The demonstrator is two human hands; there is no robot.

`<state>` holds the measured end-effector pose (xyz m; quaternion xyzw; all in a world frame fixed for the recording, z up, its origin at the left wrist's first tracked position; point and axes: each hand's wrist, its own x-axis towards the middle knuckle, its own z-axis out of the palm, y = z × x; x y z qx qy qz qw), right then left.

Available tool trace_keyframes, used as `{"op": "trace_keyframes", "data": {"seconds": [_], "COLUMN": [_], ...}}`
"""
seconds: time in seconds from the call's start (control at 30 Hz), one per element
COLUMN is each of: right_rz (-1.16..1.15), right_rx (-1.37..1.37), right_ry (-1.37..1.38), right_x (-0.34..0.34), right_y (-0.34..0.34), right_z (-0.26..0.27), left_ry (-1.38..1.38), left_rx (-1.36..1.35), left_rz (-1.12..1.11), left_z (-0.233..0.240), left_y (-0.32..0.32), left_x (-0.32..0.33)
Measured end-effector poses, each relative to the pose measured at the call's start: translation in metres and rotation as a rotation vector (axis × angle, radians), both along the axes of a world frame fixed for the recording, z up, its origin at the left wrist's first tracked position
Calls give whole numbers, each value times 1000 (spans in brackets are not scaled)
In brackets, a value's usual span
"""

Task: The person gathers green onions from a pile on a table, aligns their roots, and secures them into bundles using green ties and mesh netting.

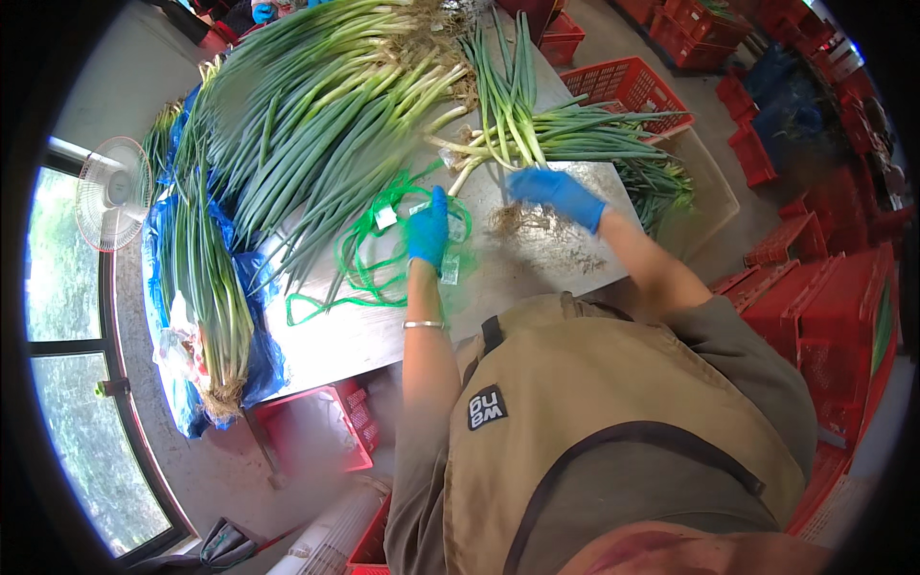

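Observation:
My left hand, in a blue glove, is among tangled green tape with small white tags; one finger points away from me, and its grip is unclear. My right hand, also blue-gloved and blurred by motion, is at the pale lower stems of an upright bunch of large green onions. Whether it grips them is unclear. Loose roots and soil lie just below that hand. Another bunch of green onions lies crosswise behind it, its leaves pointing right. A large heap of green onions covers the table's far left part.
The metal table has blue plastic and a green onion bunch at its left edge. Red crates and a beige bin stand right. A fan is left. Another person's gloved hand shows at the far side.

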<state>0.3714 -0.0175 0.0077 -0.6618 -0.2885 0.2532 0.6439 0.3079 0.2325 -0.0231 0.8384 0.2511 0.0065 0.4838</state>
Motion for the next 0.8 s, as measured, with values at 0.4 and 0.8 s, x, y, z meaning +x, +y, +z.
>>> {"op": "trace_keyframes", "data": {"seconds": [0.4, 0.8], "right_rz": [-401, -288], "right_rx": [-1, 117], "right_ry": [756, 1024], "right_x": [100, 104], "right_y": [-13, 26], "right_z": [-121, -110], "left_ry": [202, 382], "left_rx": [19, 357], "left_rz": [-439, -798], "left_z": [-55, 6], "left_y": [-82, -66], "left_x": [137, 105]}}
